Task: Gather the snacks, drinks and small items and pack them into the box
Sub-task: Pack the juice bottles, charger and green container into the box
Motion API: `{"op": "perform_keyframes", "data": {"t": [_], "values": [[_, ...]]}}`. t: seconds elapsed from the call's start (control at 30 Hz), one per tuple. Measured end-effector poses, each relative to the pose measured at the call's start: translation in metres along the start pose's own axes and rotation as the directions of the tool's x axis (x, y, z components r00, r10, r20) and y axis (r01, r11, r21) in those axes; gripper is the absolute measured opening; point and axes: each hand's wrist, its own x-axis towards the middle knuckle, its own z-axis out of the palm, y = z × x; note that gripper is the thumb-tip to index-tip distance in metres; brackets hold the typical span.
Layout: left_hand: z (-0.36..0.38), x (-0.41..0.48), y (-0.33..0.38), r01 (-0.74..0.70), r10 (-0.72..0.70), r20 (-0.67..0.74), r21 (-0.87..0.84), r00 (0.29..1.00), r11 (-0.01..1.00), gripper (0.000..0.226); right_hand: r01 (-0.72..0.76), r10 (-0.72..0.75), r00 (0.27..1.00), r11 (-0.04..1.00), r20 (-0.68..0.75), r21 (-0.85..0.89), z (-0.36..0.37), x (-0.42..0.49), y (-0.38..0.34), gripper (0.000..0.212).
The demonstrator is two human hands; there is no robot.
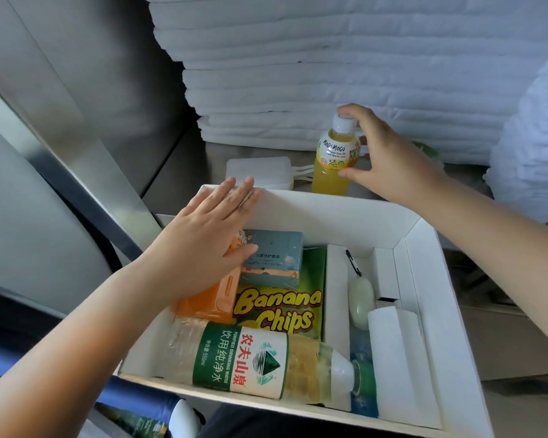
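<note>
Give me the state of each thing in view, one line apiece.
juice bottle: upright, capped, outside the box
water bottle: capped, lying on its side in the box
banana chips bag: lying flat in the box
box: open, partly packed
left hand: flat, fingers straight, over the orange pack
right hand: spread around the juice bottle, grip not closed

Soft, fairly bright daylight, no hard shadows. The white box (pixel 424 235) walls and stacked white padding (pixel 329 58) nearly wash out; metal panels (pixel 76 137) carry dull glare streaks. Edges bow from the wide lens; bottom corners blur.
</note>
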Motion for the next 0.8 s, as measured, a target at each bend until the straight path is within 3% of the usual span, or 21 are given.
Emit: {"op": "perform_keyframes", "data": {"t": [0.27,0.6,0.7,0.8], "values": [[0.002,-0.001,0.0,0.001,-0.001,-0.02,0.013,1.0,1.0,0.071,-0.039,0.047,0.998,0.98,-0.037,0.197,0.006,0.002,0.0,0.081],[0.001,-0.001,0.002,0.017,-0.017,-0.006,-0.022,1.0,1.0,0.071,0.16,-0.044,0.955,0.908,-0.293,0.387,-0.05,-0.005,-0.05,0.081],[-0.001,-0.002,0.001,0.015,-0.016,-0.013,-0.058,1.0,0.998,0.071,0.176,-0.039,0.967,0.819,-0.253,0.547,-0.059,-0.014,-0.067,0.083],[-0.003,-0.003,0.001,0.01,-0.012,-0.02,-0.091,1.0,0.996,0.068,0.105,-0.057,0.994,0.725,-0.092,0.68,-0.052,-0.023,-0.076,0.084]]}}
